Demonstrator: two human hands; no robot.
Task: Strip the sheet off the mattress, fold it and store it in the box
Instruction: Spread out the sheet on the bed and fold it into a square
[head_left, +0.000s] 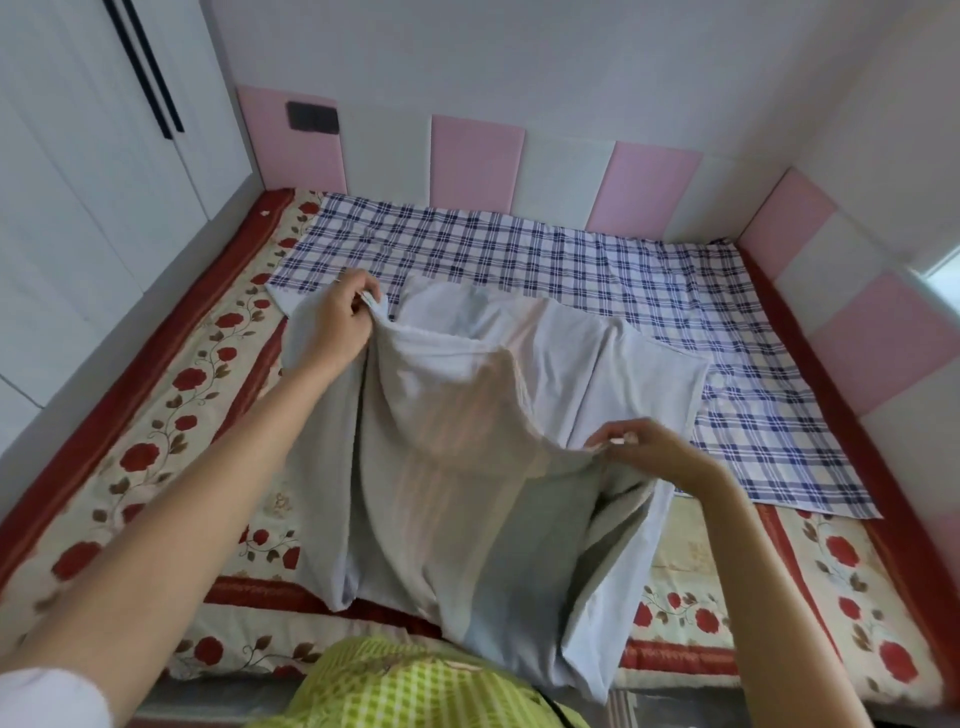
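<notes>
Closest to you, at the bottom of the head view, is your green checked garment (395, 686), and from either side of it your bare forearms reach out over the bed. Your left hand (340, 317) is the farther out, fingers and thumb closed in a pinch on an edge of the sheet (467, 415). Your right hand (649, 449) is nearer and lower, pinching the cloth well apart from the left.

Between the two grips the cloth is raised and turned over, so its plain pale-grey underside faces you, with loose folds hanging down to the mattress (171, 395). The far part of the sheet lies flat, blue-and-white plaid side up, reaching to the pink and white padded wall panels (475, 156). The rose-patterned mattress is bare along the left side and at the near right corner — so I judge the stripping well along and the first fold in hand.

This sheet looks thin and light: it sags between your hands and lets some light through. Expect it to be limp and a little slippery, and not to hold a crease by itself. Take it at the hem and corners, hands wide, and keep the edge taut so the middle does not bunch.

White wardrobe doors (78, 182) stand on the left, and a dark plate (313, 117) sits on one pink panel. No box is in view.
</notes>
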